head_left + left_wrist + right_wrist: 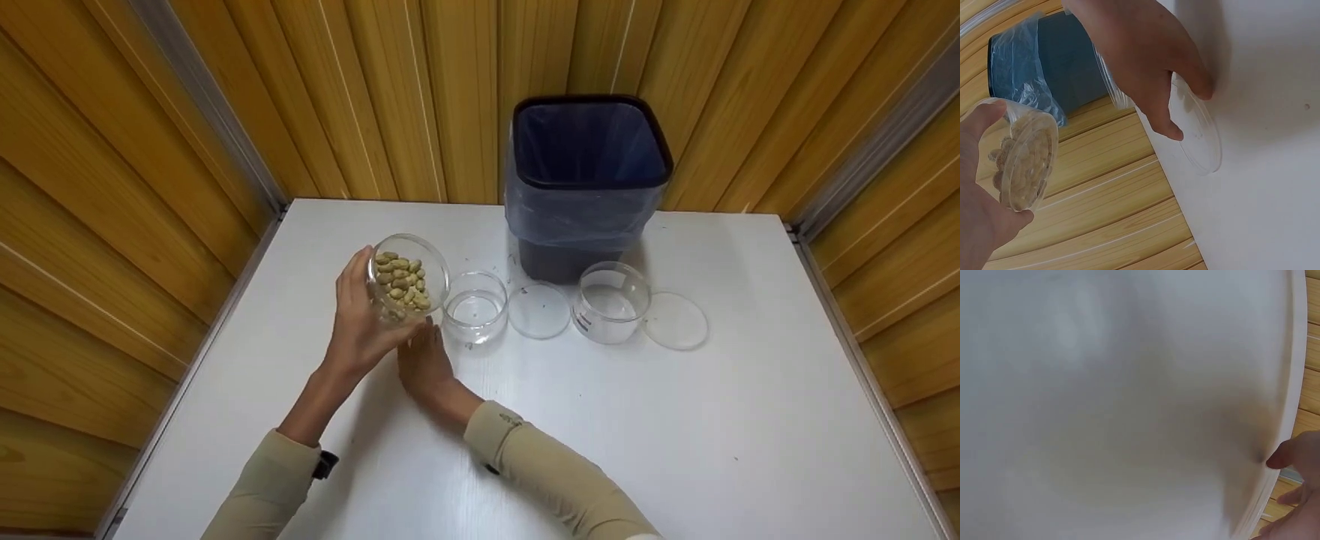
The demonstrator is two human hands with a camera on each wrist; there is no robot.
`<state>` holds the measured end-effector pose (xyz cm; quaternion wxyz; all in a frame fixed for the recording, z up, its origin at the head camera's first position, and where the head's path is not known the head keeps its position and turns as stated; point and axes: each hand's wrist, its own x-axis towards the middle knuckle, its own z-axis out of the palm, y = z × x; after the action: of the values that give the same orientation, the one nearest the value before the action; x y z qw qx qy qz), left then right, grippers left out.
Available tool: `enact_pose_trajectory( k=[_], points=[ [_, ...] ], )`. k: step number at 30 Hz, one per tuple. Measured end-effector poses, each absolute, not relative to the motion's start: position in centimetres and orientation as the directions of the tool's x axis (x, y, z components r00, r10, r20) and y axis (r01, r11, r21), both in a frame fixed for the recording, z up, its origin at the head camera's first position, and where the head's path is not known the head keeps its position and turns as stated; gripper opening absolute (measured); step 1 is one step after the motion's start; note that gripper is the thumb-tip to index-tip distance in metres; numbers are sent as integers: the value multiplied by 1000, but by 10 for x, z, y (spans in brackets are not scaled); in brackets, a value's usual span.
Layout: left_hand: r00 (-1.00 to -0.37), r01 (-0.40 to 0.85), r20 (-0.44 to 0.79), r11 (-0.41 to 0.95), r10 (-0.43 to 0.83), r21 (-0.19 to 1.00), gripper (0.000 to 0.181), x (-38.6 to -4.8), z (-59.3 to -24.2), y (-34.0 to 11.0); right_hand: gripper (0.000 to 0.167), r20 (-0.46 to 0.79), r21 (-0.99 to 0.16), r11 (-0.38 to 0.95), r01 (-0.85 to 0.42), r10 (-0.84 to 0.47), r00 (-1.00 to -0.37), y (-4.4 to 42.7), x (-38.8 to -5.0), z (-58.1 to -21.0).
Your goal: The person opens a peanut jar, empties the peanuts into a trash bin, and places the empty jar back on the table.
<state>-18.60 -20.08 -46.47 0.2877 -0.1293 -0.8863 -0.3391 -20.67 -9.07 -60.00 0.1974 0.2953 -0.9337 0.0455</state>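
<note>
In the head view my left hand (pixel 356 319) grips a clear round container (pixel 439 262), raised and tilted. It holds many yellowish nuts (pixel 403 281) that look like unshelled peanuts. The left wrist view shows the fingers curved round the container's (pixel 1053 132) wall. My right hand (pixel 427 367) is low at the table, just below the raised container. Its thumb and a finger hold a clear round lid (pixel 1202 140) by its rim, close to the tabletop, in the left wrist view. In the right wrist view only part of the right hand (pixel 1297 489) shows, and the lid cannot be made out.
Right of the hands stand a clear container (pixel 476 322), a flat lid (pixel 538 309), a second container (pixel 611 315) and another lid (pixel 675 320). A lined bin (pixel 585 217) stands behind them. Corrugated wood-look panels (pixel 450 97) enclose the white table (pixel 637 450).
</note>
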Motion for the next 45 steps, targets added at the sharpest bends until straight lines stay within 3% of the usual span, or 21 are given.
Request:
enact_pose_trajectory(
  k=[5,9,13,19,30,45],
  points=[
    [-797,436,603,730,43,525,125,-187,-466,-201,62,325,103,763,-638,-632,-704,-78,-207,-598],
    [-796,432,604,732,36,527,125,-187,-469,-201,69,251,155,676,-721,-732,-633,-64,-207,-585],
    [-795,435,606,730,37,526,123,-187,-471,-201,67,168,42,605,-795,-789,-591,-44,-205,-571],
    [-805,435,591,724,46,536,124,-188,-471,-197,59,137,-232,580,-781,-775,-617,-4,-197,-558],
    [-792,468,607,707,68,531,125,-191,-473,-186,58,170,-440,527,-727,-746,-643,67,-190,-549],
    [-807,460,587,698,69,550,127,-194,-472,-179,58,311,-495,600,-628,-553,-773,162,-202,-508]
  ],
)
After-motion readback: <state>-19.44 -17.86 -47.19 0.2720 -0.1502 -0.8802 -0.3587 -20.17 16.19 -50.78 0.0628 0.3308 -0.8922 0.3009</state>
